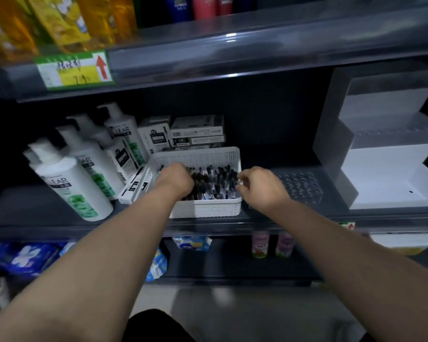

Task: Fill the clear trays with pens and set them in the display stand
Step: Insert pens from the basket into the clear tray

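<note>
Two hands work at the white basket [215, 208] of pens [215, 181] on the shelf [269, 218]: left hand [176, 180] buried among them, right hand [260, 186] curled at its rim; whether either grips a pen I cannot tell. Clear tray [300, 186] lies just beside, probably to keep transfers short

Dark grey shop shelves [232, 58] fill the view, in dim light. White bottles [72, 183] stand at the left of the middle shelf and yellow bottles [59, 18] on the far upper one. Near the bottom a pale floor [153, 294] shows.
</note>
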